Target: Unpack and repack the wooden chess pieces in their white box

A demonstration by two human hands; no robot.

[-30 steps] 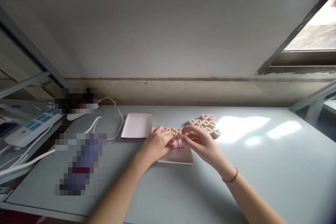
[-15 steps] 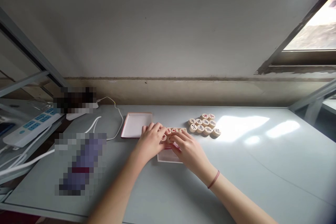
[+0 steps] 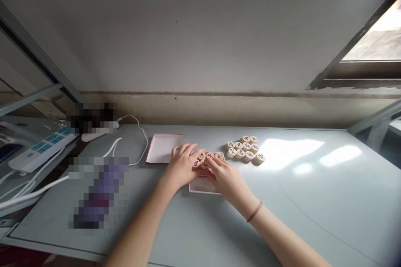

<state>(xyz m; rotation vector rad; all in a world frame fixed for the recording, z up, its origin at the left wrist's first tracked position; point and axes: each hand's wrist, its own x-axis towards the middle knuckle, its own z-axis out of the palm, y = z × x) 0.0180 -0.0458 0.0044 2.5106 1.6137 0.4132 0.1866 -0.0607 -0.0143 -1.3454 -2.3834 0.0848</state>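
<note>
An open box (image 3: 203,190) with a pale rim lies before me, with several round wooden Chinese chess pieces (image 3: 210,156) marked in red packed in its far part. My left hand (image 3: 183,164) rests over the box's left side, fingers stretched out and touching the pieces there. From the right, my right hand (image 3: 224,172) reaches over the box with thumb and fingertips pinching a piece (image 3: 204,164) in the nearer row. That piece is partly covered by the fingers. The near part of the box shows its pinkish bottom.
Several more chess pieces (image 3: 239,153), mostly black-marked, stand grouped right of the box. A box lid (image 3: 163,148) lies behind my left hand. At the left are a power strip (image 3: 44,147), white cables (image 3: 145,142) and a blurred purple object (image 3: 103,192). A wall borders the desk (image 3: 297,217).
My right fingers have shifted slightly, and the red-marked pieces behind them show more. The left hand stays over the box's left side. The whole view has moved a little.
</note>
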